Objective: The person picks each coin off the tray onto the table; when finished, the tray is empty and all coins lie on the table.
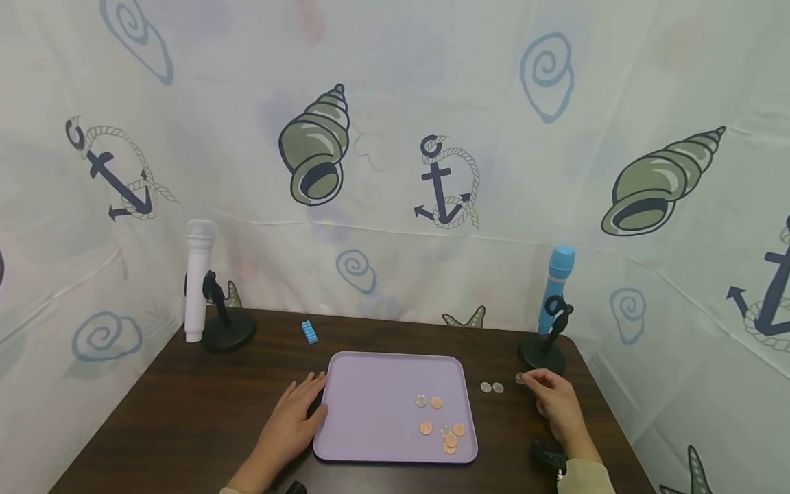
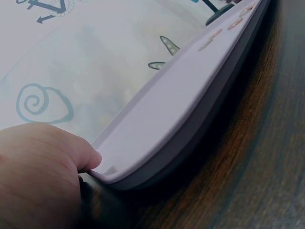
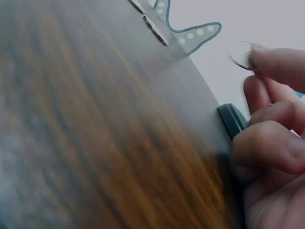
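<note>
A silver coin [image 1: 519, 378] is clamped at the tips of the fingers of the right hand [image 1: 558, 401], just in front of the right stand [image 1: 543, 355]. The other fingers of that hand are seen curled inward in the right wrist view, where the coin is shown against the cloth [image 3: 267, 19]. To its left, two coins [image 1: 492, 387] are laid side by side on the desk [image 1: 166, 405], between the coin and the tray [image 1: 370, 405].

The tray's left edge is touched by the left hand [image 1: 293, 418]; its fingers are stretched out, with the thumb set apart from the rest. In the right half of the tray, silver and copper coins [image 1: 426, 428] are scattered, some of them overlapped near the front right corner.

At the back of the desk, a blue brick [image 1: 309, 332] is placed beyond the tray's left corner. The white mic [image 1: 195, 281] is stood upright beside the left stand [image 1: 228, 333]. The blue mic [image 1: 558, 274] is slightly tilted behind the right stand; whether they touch cannot be told.
</note>
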A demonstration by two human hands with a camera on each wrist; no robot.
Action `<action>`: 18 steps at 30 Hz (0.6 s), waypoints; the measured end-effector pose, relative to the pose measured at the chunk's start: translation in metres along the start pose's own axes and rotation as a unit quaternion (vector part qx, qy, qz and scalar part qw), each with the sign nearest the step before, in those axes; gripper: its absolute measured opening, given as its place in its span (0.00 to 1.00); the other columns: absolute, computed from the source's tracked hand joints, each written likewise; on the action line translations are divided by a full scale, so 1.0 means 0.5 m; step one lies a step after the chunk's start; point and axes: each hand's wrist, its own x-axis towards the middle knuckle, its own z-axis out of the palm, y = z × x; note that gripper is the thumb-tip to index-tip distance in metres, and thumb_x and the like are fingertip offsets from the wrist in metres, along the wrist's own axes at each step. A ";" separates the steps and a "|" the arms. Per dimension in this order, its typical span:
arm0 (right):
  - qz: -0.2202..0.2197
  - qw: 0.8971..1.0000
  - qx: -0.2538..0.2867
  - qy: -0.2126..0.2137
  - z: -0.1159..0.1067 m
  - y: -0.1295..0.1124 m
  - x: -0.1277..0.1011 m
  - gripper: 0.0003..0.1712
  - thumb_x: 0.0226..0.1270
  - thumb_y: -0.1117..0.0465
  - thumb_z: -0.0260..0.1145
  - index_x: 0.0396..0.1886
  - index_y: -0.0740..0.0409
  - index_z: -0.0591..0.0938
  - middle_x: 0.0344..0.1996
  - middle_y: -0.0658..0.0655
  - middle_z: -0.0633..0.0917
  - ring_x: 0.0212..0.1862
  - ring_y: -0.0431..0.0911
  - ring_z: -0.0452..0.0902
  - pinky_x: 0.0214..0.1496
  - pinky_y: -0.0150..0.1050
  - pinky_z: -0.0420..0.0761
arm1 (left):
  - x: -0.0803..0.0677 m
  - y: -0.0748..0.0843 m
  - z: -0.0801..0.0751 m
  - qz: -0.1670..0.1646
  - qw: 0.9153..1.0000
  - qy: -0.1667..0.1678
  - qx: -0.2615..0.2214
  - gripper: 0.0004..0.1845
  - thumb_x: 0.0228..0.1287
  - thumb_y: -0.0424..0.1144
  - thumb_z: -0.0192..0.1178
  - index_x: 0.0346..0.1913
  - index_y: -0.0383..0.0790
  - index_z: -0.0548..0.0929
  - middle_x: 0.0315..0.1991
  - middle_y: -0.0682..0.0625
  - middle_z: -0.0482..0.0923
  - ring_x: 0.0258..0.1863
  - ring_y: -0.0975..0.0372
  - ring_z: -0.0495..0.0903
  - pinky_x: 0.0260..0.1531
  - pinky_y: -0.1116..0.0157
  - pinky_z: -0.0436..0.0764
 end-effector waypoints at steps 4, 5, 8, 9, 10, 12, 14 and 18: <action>0.010 0.996 -0.089 -0.011 0.007 -0.004 0.001 0.20 0.72 0.50 0.78 0.49 0.63 0.89 0.34 0.49 0.86 0.26 0.40 0.71 0.25 0.33 0.72 | -0.001 0.002 -0.002 0.004 1.000 0.002 0.004 0.31 0.79 0.42 0.64 0.80 0.40 0.74 0.82 0.44 0.72 0.86 0.44 0.63 0.87 0.37 0.51; 0.008 0.994 -0.109 -0.013 0.009 -0.007 0.001 0.20 0.71 0.50 0.79 0.49 0.63 0.90 0.36 0.50 0.87 0.29 0.41 0.73 0.28 0.34 0.74 | -0.001 0.003 -0.002 0.005 1.000 0.003 0.004 0.31 0.79 0.42 0.64 0.80 0.40 0.74 0.82 0.44 0.72 0.86 0.44 0.63 0.87 0.37 0.51; -0.003 0.988 -0.156 -0.012 0.015 -0.009 0.001 0.18 0.72 0.52 0.79 0.47 0.62 0.90 0.39 0.53 0.89 0.39 0.43 0.79 0.37 0.34 0.78 | -0.002 0.006 -0.003 0.005 1.000 0.006 0.004 0.31 0.78 0.41 0.64 0.80 0.39 0.74 0.81 0.43 0.72 0.85 0.44 0.64 0.87 0.37 0.52; -0.007 0.986 -0.169 -0.009 0.017 -0.009 0.000 0.17 0.72 0.52 0.79 0.46 0.62 0.90 0.39 0.54 0.90 0.39 0.43 0.79 0.38 0.34 0.79 | -0.002 0.007 -0.002 0.007 1.000 0.009 0.005 0.31 0.78 0.41 0.64 0.80 0.39 0.75 0.81 0.43 0.72 0.85 0.43 0.64 0.86 0.36 0.52; -0.010 0.983 -0.181 -0.006 0.019 -0.009 0.000 0.16 0.72 0.53 0.78 0.46 0.62 0.90 0.39 0.54 0.90 0.40 0.44 0.79 0.38 0.35 0.78 | -0.003 0.007 -0.002 0.006 1.000 0.011 0.005 0.31 0.77 0.41 0.65 0.80 0.39 0.75 0.81 0.43 0.73 0.85 0.43 0.65 0.86 0.37 0.53; -0.015 0.980 -0.201 0.002 0.022 -0.009 -0.001 0.15 0.72 0.54 0.78 0.45 0.61 0.91 0.38 0.54 0.90 0.39 0.44 0.78 0.38 0.36 0.77 | -0.003 0.006 -0.001 0.010 1.000 0.016 0.007 0.31 0.77 0.41 0.65 0.79 0.39 0.75 0.80 0.43 0.73 0.84 0.43 0.65 0.86 0.36 0.53; -0.021 0.974 -0.223 0.012 0.025 -0.009 -0.001 0.14 0.71 0.54 0.78 0.43 0.60 0.91 0.35 0.53 0.89 0.37 0.43 0.77 0.37 0.35 0.76 | -0.003 0.005 0.000 0.012 1.000 0.018 0.008 0.31 0.77 0.41 0.65 0.79 0.39 0.76 0.80 0.43 0.73 0.84 0.43 0.66 0.86 0.36 0.54; -0.036 0.965 -0.258 0.018 0.030 -0.008 -0.001 0.15 0.70 0.52 0.79 0.42 0.60 0.91 0.32 0.51 0.88 0.35 0.43 0.77 0.36 0.36 0.75 | -0.001 0.004 -0.002 0.004 1.000 0.006 0.007 0.31 0.78 0.41 0.64 0.80 0.39 0.74 0.81 0.44 0.72 0.85 0.44 0.64 0.87 0.37 0.52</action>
